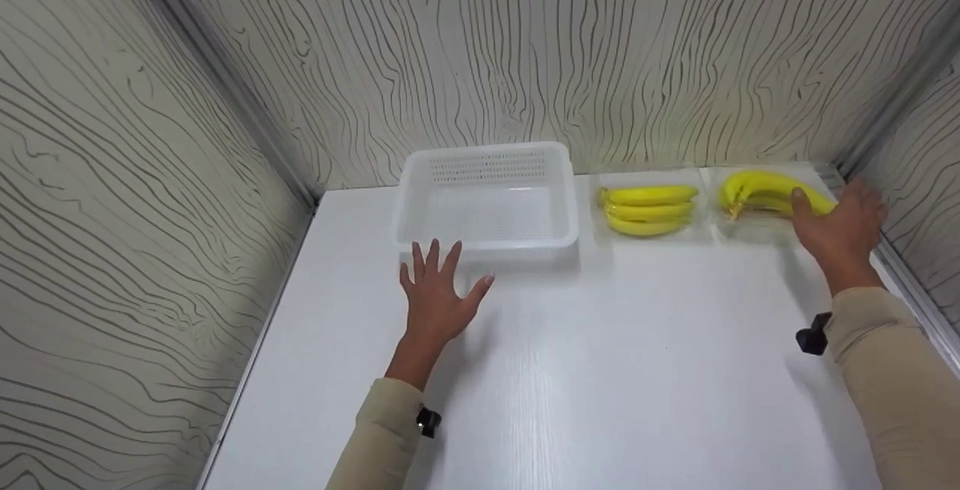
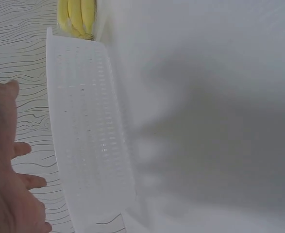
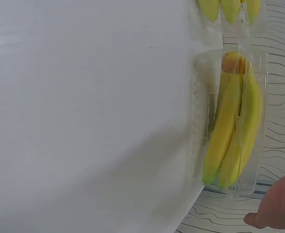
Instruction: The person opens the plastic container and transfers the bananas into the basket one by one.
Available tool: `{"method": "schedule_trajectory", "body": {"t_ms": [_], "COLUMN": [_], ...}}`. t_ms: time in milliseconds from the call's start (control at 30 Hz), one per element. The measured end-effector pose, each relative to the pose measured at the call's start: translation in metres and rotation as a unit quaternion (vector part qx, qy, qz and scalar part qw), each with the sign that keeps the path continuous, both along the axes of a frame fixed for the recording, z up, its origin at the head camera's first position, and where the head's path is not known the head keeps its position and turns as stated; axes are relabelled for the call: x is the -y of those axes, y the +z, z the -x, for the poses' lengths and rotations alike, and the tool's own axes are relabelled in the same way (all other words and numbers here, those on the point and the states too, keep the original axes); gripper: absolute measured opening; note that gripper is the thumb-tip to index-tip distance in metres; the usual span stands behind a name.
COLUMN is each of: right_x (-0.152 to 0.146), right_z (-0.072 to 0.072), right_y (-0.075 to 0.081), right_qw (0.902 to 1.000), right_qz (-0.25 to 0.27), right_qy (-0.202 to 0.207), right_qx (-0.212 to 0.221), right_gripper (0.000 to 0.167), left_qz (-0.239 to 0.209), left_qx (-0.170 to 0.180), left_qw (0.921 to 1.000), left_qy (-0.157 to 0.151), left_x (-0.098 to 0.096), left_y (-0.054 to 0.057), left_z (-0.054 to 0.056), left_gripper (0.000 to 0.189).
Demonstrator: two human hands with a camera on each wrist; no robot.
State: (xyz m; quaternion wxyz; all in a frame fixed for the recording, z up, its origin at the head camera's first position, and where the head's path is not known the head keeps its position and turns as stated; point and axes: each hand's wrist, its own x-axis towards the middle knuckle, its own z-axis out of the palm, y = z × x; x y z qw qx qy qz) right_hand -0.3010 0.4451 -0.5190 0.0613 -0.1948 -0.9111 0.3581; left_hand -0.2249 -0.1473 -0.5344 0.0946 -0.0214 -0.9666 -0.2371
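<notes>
With fingers spread, my left hand (image 1: 439, 301) hovers by the near rim of a white plastic basket (image 1: 487, 245) that has slotted walls. The left wrist view shows this hand (image 2: 8, 170) apart from the basket wall. My right hand (image 1: 841, 229), thumb and fingers apart, is over the right end of a clear plastic box (image 3: 198, 145) that contains bananas (image 3: 229, 131). Seen from the right wrist, its thumb side lies just beyond the box's end. A second clear box (image 1: 706, 231) with a bunch of bananas (image 1: 649, 208) stands between the basket and the first box.
Basket and boxes stand in a row along the back edge of a white table (image 1: 540, 370). Wood-grain patterned panels rise behind it (image 1: 480, 47) and on both sides. Grey metal strips run along the corners.
</notes>
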Motion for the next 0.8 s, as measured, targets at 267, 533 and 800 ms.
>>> {"method": "schedule_trajectory", "body": {"t_ms": [267,533,800], "right_x": [-0.009,-0.017,-0.017], "right_z": [0.014,0.014,0.018], "right_y": [-0.001,-0.010,-0.009], "right_qw": [0.9970,0.9924,0.9934], "right_qz": [-0.025,-0.051,-0.058], "right_qy": [0.003,0.030,0.033], "right_qx": [0.074,0.108,0.094], "right_gripper": [0.111,0.106,0.105], "left_qz": [-0.029,-0.060,-0.104], "left_qx": [-0.042,-0.034,-0.015], "left_qw": [0.9987,0.9976,0.9944], "left_qy": [0.010,0.001,0.009], "left_x": [-0.001,-0.003,-0.004], "left_y": [-0.007,-0.016,-0.016], "left_z": [-0.001,-0.002,0.001], "left_gripper": [0.072,0.064,0.057]}}
